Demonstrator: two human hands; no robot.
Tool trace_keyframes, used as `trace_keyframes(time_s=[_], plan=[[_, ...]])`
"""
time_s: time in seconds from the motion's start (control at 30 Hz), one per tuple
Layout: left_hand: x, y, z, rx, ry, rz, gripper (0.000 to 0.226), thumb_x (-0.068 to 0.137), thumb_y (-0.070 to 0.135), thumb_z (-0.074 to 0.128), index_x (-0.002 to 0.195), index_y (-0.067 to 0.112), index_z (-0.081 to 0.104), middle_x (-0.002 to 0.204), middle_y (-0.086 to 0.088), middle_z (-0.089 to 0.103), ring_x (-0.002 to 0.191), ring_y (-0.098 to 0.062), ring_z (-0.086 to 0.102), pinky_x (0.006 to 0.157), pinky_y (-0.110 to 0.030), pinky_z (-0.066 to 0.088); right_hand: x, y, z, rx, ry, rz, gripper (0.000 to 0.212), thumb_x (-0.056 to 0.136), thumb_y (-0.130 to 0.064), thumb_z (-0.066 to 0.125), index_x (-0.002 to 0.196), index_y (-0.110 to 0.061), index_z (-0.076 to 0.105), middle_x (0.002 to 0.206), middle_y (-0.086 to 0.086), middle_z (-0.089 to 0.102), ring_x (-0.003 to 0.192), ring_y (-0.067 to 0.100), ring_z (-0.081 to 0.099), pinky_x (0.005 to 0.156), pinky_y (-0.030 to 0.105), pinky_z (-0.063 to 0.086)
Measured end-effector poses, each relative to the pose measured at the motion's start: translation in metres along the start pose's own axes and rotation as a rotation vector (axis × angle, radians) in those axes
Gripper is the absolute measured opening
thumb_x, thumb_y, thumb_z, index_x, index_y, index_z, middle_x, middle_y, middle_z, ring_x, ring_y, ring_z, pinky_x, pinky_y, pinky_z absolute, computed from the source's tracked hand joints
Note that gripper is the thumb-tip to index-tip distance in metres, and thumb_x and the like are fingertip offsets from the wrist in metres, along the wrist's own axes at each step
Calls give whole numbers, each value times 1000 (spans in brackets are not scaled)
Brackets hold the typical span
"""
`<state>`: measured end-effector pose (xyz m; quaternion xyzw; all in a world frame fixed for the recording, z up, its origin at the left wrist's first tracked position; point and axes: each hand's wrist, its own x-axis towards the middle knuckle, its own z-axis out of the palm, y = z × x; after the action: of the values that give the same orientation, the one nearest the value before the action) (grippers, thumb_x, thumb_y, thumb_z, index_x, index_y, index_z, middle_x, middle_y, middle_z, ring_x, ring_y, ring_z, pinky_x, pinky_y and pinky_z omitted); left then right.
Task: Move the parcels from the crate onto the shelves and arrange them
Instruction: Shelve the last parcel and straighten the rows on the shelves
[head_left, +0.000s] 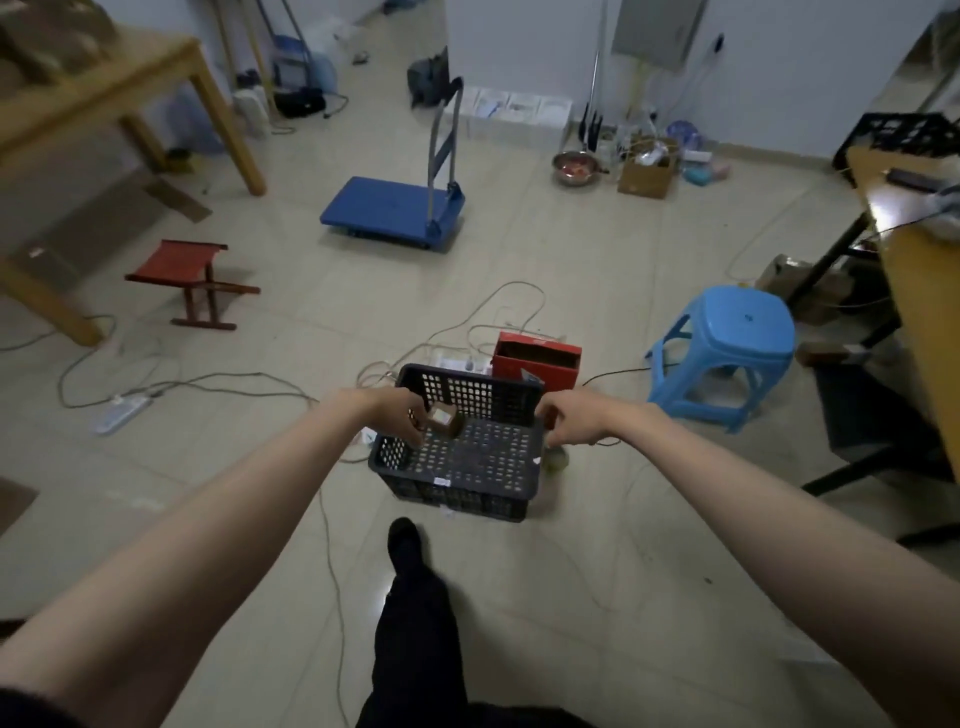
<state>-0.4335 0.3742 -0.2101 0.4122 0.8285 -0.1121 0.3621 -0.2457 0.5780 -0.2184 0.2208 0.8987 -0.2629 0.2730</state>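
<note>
A black perforated plastic crate (467, 467) is low over the tiled floor in front of me. My left hand (397, 410) is closed over its left rim and my right hand (563, 422) over its right rim. One small brown parcel (445, 420) with a white label lies tilted inside the crate near the far left corner, right beside my left fingers. I cannot tell whether they touch it. The rest of the crate's bottom is bare. No shelves are in view.
A red box (535, 358) stands just behind the crate, with a blue plastic stool (727, 353) to the right. Cables and a power strip (122, 410) trail across the floor. Further off are a blue platform trolley (392, 210), a red folding stool (179, 275) and wooden tables (914, 291) on both sides.
</note>
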Motion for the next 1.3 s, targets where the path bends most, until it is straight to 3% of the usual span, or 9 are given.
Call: trace_keyframes(time_s=[0.07, 0.17, 0.3, 0.43, 0.6, 0.7, 1.0, 1.13, 1.3], plan=[[30, -32, -7, -44, -16, -5, 54, 81, 39, 74, 129, 20, 56, 126, -3, 59, 115, -23, 56, 99, -38, 46, 44, -11, 0, 37, -21, 23, 41, 88, -27, 70, 126, -21, 54, 108, -1, 58, 94, 17, 60, 67, 23, 48], [83, -80, -18, -92, -36, -10, 52, 83, 39, 71, 128, 20, 55, 127, -4, 58, 114, -23, 55, 98, -37, 46, 114, -29, -2, 93, -31, 87, 39, 88, -28, 70, 123, -26, 53, 113, 0, 60, 98, 17, 61, 83, 33, 54], [148, -128, -29, -162, -70, -2, 49, 86, 36, 66, 129, 17, 51, 127, -8, 58, 115, -25, 55, 97, -39, 46, 192, -54, -1, 185, -43, 158, 42, 90, -28, 68, 127, -23, 51, 110, 0, 58, 97, 18, 60, 82, 33, 52], [203, -163, -37, -196, -115, 13, 48, 90, 36, 63, 131, 14, 50, 131, -7, 56, 119, -25, 54, 96, -36, 44, 263, -68, 11, 290, -130, 220, 46, 88, -35, 67, 129, -25, 51, 119, 5, 61, 107, 24, 61, 96, 43, 52], [268, -193, -19, -308, -138, 6, 48, 89, 31, 64, 130, 12, 51, 129, -9, 57, 115, -26, 55, 99, -40, 44, 334, -65, 47, 466, -136, 307, 34, 87, -30, 69, 118, -25, 56, 113, 5, 65, 104, 23, 61, 97, 40, 50], [316, -209, 9, -377, -150, -15, 49, 87, 29, 66, 130, 12, 52, 127, -11, 57, 112, -27, 56, 95, -38, 46, 381, -49, 75, 573, -151, 354, 30, 90, -24, 68, 118, -22, 57, 110, 3, 64, 105, 22, 61, 96, 37, 50], [511, -236, 160, -548, -199, -43, 48, 86, 27, 67, 131, 17, 53, 128, -4, 59, 113, -22, 56, 92, -30, 45, 567, 33, 226, 992, -103, 622, 27, 95, -10, 60, 121, -18, 56, 92, 2, 63, 81, 18, 62, 65, 31, 50], [606, -246, 226, -629, -182, -55, 48, 87, 22, 69, 131, 11, 54, 126, -3, 60, 116, -21, 56, 98, -31, 44, 650, 66, 305, 1079, -28, 673, 27, 95, -10, 58, 120, -21, 55, 96, 1, 65, 90, 20, 67, 79, 37, 60], [707, -256, 278, -653, -43, -89, 55, 87, 20, 69, 136, 8, 49, 132, -11, 57, 121, -27, 54, 98, -27, 41, 745, 91, 369, 1103, -8, 627, 38, 89, -18, 58, 125, -26, 54, 113, 6, 65, 102, 25, 66, 94, 48, 56]])
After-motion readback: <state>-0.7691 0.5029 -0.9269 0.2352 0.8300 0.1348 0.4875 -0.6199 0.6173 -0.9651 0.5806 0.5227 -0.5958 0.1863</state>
